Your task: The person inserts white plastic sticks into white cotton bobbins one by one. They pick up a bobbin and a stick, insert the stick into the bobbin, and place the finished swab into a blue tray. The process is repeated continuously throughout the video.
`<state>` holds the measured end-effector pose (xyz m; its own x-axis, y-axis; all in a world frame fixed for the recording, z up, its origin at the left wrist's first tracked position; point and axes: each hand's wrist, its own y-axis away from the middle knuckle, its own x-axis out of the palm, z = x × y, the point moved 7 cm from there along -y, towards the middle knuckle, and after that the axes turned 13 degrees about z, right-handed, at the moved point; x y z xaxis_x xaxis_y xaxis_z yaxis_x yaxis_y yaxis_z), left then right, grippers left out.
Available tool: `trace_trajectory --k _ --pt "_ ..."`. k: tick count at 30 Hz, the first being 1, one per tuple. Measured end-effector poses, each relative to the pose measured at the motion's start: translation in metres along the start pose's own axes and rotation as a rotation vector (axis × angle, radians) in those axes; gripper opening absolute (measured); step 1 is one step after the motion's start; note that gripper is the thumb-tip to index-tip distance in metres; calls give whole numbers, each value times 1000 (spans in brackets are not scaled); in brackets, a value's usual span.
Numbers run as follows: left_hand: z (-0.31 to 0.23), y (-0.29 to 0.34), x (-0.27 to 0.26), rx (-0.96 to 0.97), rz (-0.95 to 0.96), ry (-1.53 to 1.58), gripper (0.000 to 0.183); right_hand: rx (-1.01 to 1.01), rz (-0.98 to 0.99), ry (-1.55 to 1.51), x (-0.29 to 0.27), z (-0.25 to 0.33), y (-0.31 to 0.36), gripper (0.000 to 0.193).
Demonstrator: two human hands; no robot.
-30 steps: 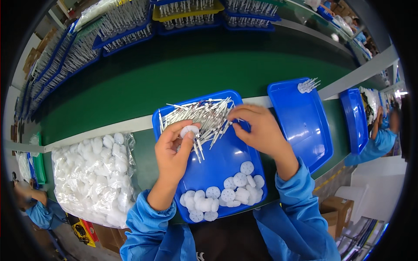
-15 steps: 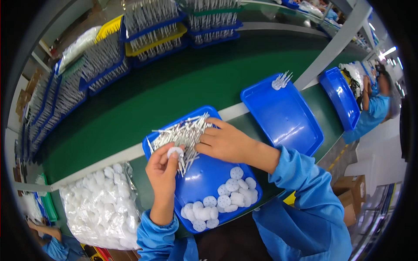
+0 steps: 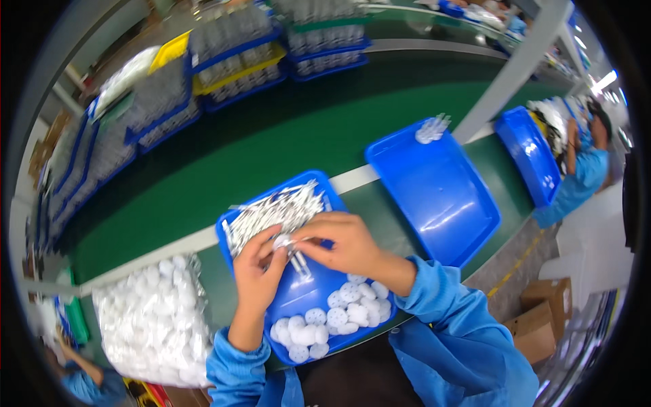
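My left hand (image 3: 260, 275) pinches a small white perforated disc (image 3: 281, 240) between thumb and fingers. Thin silver pins (image 3: 300, 263) hang below the disc. Thumb and fingertips of my right hand (image 3: 349, 245) are closed at the disc's edge on what looks like a thin metal pin, mostly hidden by the fingers. Both hands are over a blue tray (image 3: 288, 298). A heap of silver metal pins (image 3: 274, 211) fills its far end, and loose white discs (image 3: 337, 317) lie along its near end.
Left of the tray lies a clear bag of white discs (image 3: 152, 315). A second blue tray (image 3: 434, 193) at right holds a few pinned discs (image 3: 432, 129). Stacked trays (image 3: 237, 68) of pinned discs stand on the green belt (image 3: 203, 156). A co-worker (image 3: 583, 169) sits far right.
My right hand has come from the pin heap to the disc in my left hand, fingers now pinched at its edge. The view has shifted slightly.
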<state>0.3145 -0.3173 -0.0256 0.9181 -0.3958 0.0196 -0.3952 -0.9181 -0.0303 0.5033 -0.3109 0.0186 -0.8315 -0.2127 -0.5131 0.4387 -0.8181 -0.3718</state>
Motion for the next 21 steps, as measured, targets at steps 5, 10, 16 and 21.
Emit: trace_trajectory --k 5,10,16,21 --pt "0 -6 -3 66 -39 28 36 -33 -109 214 -1 9 7 23" --pt "4 -4 -9 88 -92 91 34 -9 -102 201 4 6 8 24" --pt "-4 -2 -10 114 -161 -64 34 108 -43 193 3 1 10 22" --pt "-6 -3 -10 83 -160 -44 31 123 -27 159 5 -1 10 21"
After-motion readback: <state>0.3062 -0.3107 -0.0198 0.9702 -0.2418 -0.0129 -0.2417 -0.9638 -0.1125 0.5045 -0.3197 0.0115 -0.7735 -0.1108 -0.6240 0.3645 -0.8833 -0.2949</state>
